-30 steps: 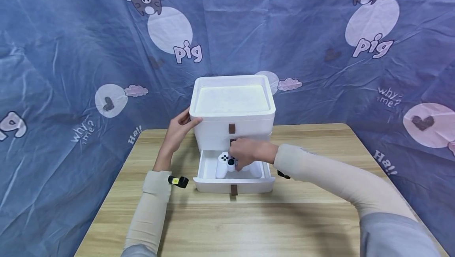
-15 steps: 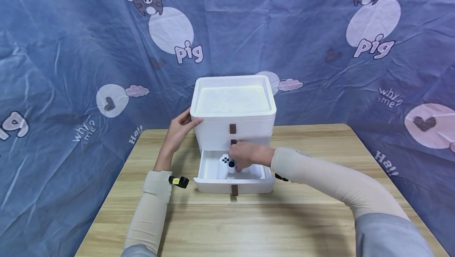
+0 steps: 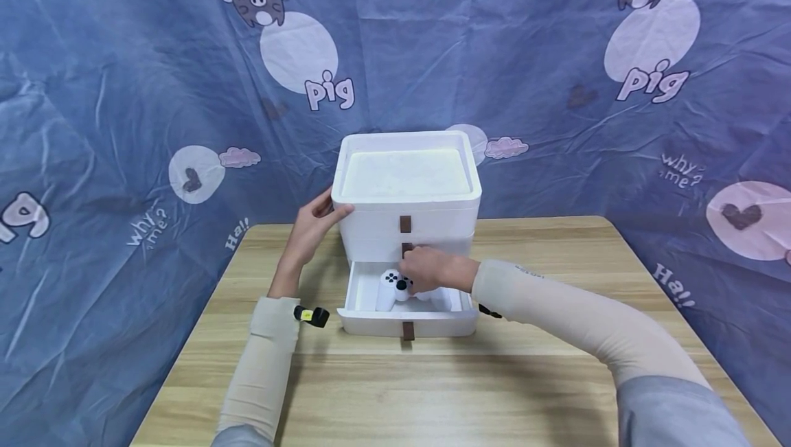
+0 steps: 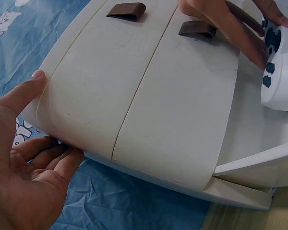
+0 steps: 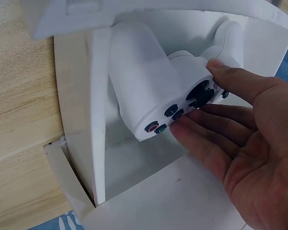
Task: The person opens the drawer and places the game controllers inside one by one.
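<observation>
A white drawer cabinet stands at the back of the table, its bottom drawer pulled out. Inside that drawer is a white game controller with black sticks and buttons. My right hand reaches in from the right and pinches the controller's middle; in the right wrist view the thumb lies on one face, the fingers at the other. At the cabinet's upper left corner, my left hand holds on, thumb on the front and fingers along the side, as the left wrist view shows.
Brown pull tabs mark the drawer fronts. The cabinet's top is a shallow tray with a raised rim. A wooden table extends in front and to both sides. Blue printed cloth hangs behind and at the sides.
My right forearm has shifted slightly left, and the controller has moved only a little within the drawer. The left hand stays on the cabinet corner.
</observation>
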Tool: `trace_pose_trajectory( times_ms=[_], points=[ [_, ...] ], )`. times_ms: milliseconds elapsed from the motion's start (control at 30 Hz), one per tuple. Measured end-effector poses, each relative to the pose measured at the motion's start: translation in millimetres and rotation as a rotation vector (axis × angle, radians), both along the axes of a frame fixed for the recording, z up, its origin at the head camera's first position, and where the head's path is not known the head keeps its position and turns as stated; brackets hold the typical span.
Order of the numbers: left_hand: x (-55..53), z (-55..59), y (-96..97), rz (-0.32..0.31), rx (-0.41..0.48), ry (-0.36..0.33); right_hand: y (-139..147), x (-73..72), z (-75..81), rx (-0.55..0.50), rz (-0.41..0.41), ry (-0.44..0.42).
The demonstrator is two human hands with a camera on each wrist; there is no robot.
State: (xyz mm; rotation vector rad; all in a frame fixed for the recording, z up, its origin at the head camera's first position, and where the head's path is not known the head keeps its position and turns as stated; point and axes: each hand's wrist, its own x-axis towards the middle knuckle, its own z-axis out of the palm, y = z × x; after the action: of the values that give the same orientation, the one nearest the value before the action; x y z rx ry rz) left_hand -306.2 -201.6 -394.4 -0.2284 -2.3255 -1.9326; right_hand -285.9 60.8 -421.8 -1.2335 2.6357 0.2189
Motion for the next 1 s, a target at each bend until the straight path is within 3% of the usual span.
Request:
trace_pose_trajectory(
  times_ms=[167, 600, 767, 1000],
  points=[
    [-0.1, 0.0, 0.8, -0.01, 0.01, 0.012, 2, 0.3, 1.0, -0.007, 0.014, 0.013],
    [0.2, -1.5, 0.5, -0.011, 0.005, 0.013, 3, 0.7, 11.5, -0.003, -0.027, -0.061],
    [-1.2, -1.7, 0.2, -0.01, 0.008, 0.021, 7, 2.8, 21.6, -0.041, 0.013, -0.073],
    [-0.2, -1.6, 0.3, -0.008, 0.008, 0.011, 20, 9.3, 30.1, -0.155, 0.112, -0.008]
  ],
)
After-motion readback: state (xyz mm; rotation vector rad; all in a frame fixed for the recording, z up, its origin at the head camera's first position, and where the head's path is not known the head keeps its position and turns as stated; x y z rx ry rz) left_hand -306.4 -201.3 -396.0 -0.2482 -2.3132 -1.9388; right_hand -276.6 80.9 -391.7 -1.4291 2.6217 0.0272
